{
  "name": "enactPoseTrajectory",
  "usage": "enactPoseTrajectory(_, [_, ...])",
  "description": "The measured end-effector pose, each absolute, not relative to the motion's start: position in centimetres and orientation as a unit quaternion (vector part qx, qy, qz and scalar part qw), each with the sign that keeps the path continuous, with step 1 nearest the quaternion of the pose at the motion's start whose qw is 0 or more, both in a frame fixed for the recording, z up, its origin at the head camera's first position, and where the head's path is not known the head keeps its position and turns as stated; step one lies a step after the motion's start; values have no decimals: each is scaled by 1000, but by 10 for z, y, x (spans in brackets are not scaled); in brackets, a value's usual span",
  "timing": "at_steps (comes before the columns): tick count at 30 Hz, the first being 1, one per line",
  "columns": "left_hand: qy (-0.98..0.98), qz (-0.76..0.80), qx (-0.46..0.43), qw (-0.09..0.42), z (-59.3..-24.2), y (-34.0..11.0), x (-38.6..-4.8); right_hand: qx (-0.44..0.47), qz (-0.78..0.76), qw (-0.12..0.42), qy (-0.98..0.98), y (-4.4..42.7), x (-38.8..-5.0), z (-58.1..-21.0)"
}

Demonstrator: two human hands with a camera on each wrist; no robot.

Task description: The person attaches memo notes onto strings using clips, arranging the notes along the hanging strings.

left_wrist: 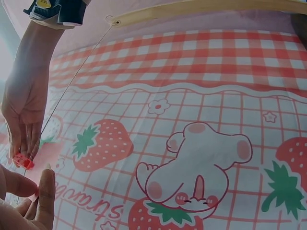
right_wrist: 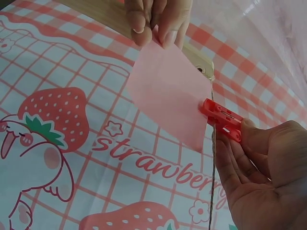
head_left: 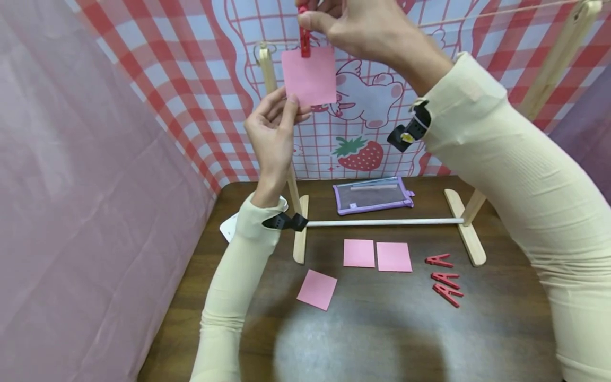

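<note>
A pink paper square [head_left: 310, 77] is held up at the string [right_wrist: 213, 177], near the left post of the wooden stand. My left hand [head_left: 274, 132] pinches its lower left corner between thumb and fingers. At the paper's top edge sits a red clothespin [head_left: 305, 37], its jaws over the paper and the string. The right hand [head_left: 363, 26] pinches the clothespin's handle end, as the right wrist view also shows with the red clothespin [right_wrist: 223, 120] between thumb and fingers [right_wrist: 254, 139]. In the left wrist view the pink paper [left_wrist: 47, 158] is partly hidden by fingers.
On the brown table [head_left: 353, 339] lie three pink squares [head_left: 359, 253] and three red clothespins [head_left: 445, 279]. A purple-edged mesh pouch [head_left: 374, 196] lies behind the stand's white bar [head_left: 382, 223]. The stand's right post [head_left: 556, 63] rises beside the right sleeve. A white object [head_left: 229, 228] is partly behind the left forearm.
</note>
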State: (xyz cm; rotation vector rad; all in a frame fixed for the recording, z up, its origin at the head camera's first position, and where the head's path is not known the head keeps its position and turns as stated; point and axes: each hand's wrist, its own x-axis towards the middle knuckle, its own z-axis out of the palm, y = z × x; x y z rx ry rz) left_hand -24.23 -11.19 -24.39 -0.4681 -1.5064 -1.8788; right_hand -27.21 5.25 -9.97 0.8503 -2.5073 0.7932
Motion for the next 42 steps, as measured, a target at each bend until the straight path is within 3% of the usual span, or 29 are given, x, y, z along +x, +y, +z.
enactPoseTrajectory(15, [-580, -722, -183, 331, -242, -114, -242, 305, 303, 164, -888, 50, -273, -101])
enactPoseTrajectory(42, [-617, -692, -171, 333, -253, -123, -233, 293, 339, 185, -875, 58, -273, -103])
